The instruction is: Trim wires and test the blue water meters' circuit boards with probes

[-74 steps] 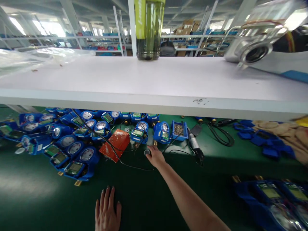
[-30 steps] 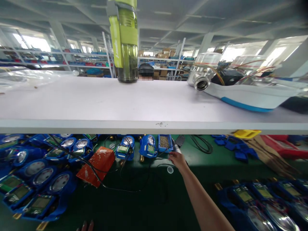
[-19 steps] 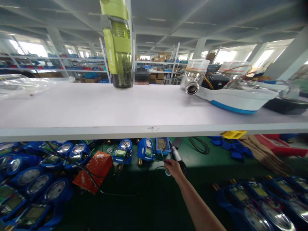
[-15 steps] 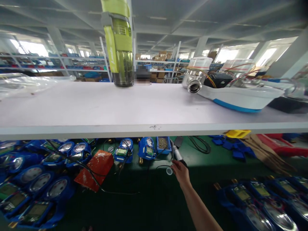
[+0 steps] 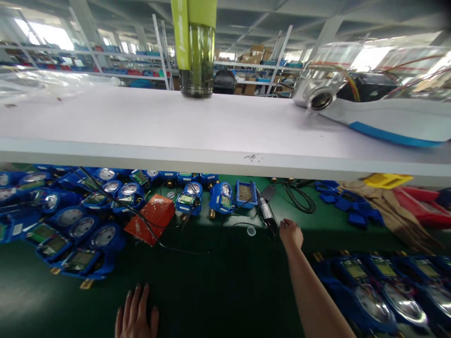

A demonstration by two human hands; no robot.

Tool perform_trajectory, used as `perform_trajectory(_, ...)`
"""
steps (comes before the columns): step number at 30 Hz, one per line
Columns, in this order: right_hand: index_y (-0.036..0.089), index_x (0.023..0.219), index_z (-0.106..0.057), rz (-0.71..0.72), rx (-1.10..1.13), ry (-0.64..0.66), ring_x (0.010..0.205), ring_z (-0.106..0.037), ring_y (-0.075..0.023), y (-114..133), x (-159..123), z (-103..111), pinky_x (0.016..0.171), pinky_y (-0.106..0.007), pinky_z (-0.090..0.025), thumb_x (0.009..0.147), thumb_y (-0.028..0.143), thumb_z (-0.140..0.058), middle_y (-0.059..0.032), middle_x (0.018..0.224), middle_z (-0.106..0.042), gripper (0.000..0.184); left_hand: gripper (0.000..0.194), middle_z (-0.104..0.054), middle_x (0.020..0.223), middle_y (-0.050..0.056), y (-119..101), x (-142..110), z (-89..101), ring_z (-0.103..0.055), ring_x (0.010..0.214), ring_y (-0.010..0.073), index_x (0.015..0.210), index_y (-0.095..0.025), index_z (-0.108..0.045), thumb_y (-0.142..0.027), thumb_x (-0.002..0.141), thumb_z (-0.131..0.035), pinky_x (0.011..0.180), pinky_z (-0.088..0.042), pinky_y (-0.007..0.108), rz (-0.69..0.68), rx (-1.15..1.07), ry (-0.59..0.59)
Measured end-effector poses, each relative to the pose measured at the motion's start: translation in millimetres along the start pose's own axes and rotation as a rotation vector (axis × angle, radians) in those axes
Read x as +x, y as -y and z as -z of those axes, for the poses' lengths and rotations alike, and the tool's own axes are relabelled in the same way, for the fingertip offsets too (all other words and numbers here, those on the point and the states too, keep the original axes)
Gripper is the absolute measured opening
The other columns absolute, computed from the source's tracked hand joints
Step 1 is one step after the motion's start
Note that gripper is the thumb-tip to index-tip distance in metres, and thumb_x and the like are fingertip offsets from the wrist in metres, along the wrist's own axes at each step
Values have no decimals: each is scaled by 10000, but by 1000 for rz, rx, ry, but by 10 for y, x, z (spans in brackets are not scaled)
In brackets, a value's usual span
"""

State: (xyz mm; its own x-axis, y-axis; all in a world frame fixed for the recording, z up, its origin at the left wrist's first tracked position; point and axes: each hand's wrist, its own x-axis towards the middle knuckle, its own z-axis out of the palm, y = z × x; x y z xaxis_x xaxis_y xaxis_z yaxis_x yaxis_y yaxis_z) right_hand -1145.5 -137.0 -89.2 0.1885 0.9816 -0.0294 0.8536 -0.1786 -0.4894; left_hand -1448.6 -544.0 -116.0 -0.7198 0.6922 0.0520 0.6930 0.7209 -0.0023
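Note:
My left hand (image 5: 136, 313) lies at the bottom of the view over the green bench, fingers stretched out, holding nothing. Farther right, my right hand (image 5: 291, 233) is closed, with its fingertips at the end of a thin metal rod (image 5: 274, 212) whose kind I cannot make out. Just left of that rod lies an electric screwdriver (image 5: 266, 212) with a silver body and dark end. A small round white cap (image 5: 251, 231) sits nearby. Behind are a blue box of small brass-coloured screws (image 5: 245, 192) and two blue meters with open fronts, one (image 5: 221, 198) beside the other (image 5: 189, 199).
Many blue meters (image 5: 82, 227) crowd the left, and more (image 5: 375, 281) stand at right. An orange-red box (image 5: 152, 218) and a black cable (image 5: 299, 199) lie on the bench. A white shelf (image 5: 211, 126) crosses above, bearing a green bottle (image 5: 197, 51) and metal fittings (image 5: 317, 94).
My right hand has moved right, away from the electric screwdriver. My left hand has come into view at the bottom. The head view has tilted down.

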Motion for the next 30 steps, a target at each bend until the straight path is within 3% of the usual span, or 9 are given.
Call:
perform_trajectory(3,152,1069,-575,191,8,28,942,-577,-196,47,-201,-156,829,-404,-479,906,319,-533,-66,1079,-590,238,599,-433,1398,130,0,4,-40,-317,1340,293,1335,-99,-434,-387,881,-171,1098,-282,521,-21,-23,-45)
perform_trajectory(7,169,941,-619,422,16,202,790,-583,-151,142,-600,-444,737,-316,-475,826,303,-599,-37,969,-613,178,558,-425,1399,154,8,-32,-82,-326,1331,322,1332,-87,-434,-360,877,-259,1077,-294,566,-39,-73,-76)
perform_trajectory(13,216,732,-570,456,21,246,914,-561,-301,65,-984,-573,598,-370,-438,720,416,-445,-118,955,-556,236,540,-356,1461,29,-31,-209,-46,-273,1367,220,1390,-227,-341,-265,854,-387,1125,-278,460,9,-15,-31)
perform_trajectory(16,217,741,-570,448,58,241,1033,-518,-370,-30,-985,-519,635,-420,-450,651,528,-401,-168,977,-561,366,573,-313,1481,-22,-36,-233,-42,-252,1375,189,1406,-281,-290,-258,847,-408,1132,-277,422,27,-20,-16)
perform_trajectory(18,210,745,-584,411,73,243,1030,-535,-367,-104,-988,-445,658,-411,-461,618,553,-419,-169,980,-592,401,562,-313,1482,-5,-46,-255,-39,-255,1374,201,1406,-265,-297,-264,852,-395,1130,-275,440,41,-42,-18)
perform_trajectory(21,208,768,-604,288,78,222,822,-627,-293,-188,-929,-327,591,-342,-470,644,546,-470,-102,834,-665,384,530,-344,1464,64,-52,-260,-49,-263,1370,246,1387,-193,-350,-289,865,-357,1124,-253,503,48,-89,-28)
perform_trajectory(24,191,836,-615,157,74,125,695,-638,-236,-201,-674,-167,550,-297,-466,708,494,-540,-55,736,-676,337,536,-365,1447,111,-28,-176,-69,-259,1368,281,1368,-139,-382,-316,865,-339,1123,-223,539,15,-142,-32)
perform_trajectory(27,157,969,-599,100,51,8,736,-625,-207,-116,-375,83,637,-316,-492,798,414,-580,-51,807,-661,309,553,-343,1455,136,-4,-82,-65,-229,1375,301,1369,-106,-375,-329,866,-325,1129,-183,551,-1,-184,-22)
perform_trajectory(30,147,1113,-547,216,53,-18,863,-602,-193,175,-299,205,757,-383,-508,892,376,-538,-73,1020,-610,318,549,-319,1466,139,-13,-109,-22,-205,1383,299,1375,-101,-362,-304,866,-325,1137,-157,550,36,-211,19)
